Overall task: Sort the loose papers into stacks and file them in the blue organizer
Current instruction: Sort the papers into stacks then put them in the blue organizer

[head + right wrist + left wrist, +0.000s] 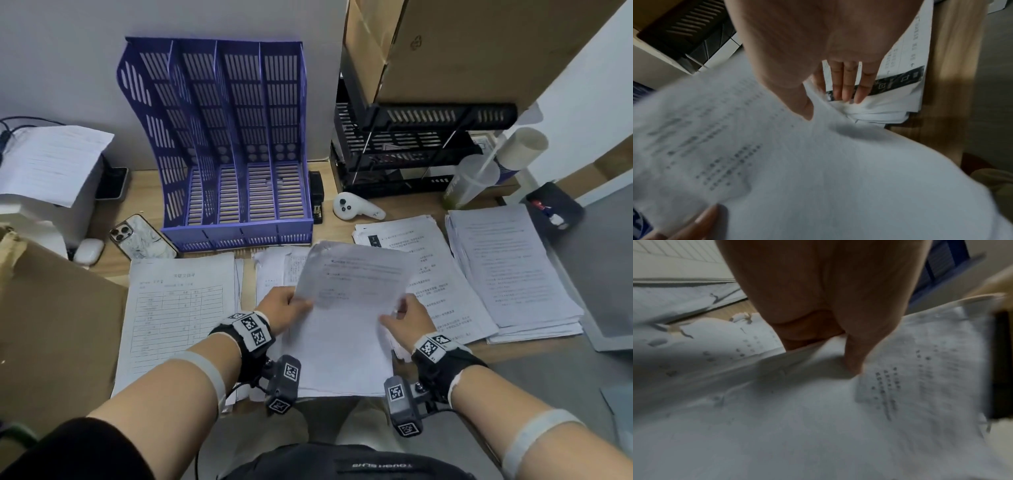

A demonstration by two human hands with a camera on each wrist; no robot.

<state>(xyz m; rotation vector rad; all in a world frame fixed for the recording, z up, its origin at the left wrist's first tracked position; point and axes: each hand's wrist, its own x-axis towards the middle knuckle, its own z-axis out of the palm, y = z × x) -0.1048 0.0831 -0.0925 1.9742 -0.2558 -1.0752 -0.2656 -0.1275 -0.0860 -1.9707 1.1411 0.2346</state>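
Note:
The blue organizer point(233, 154) stands at the back of the desk, its four slots holding no paper. Both hands lift a sheaf of printed papers point(349, 308) over the desk's front. My left hand point(298, 303) pinches its left edge, thumb point(853, 360) on top of the sheaf point(818, 418). My right hand point(394, 317) pinches the right edge, thumb point(805, 107) above and fingers point(846, 87) beneath. On the desk lie a stack of forms point(178, 308) at left, loose sheets point(274, 270) under the sheaf, and two printed stacks point(421, 274) point(513, 267) at right.
A phone point(142, 236) and earbud case point(89, 250) lie left of the organizer. To its right are a black stapler point(317, 198) and a white controller point(356, 205). A black tray rack point(411, 150), cardboard boxes point(462, 48) and a plastic cup point(472, 181) crowd the back right.

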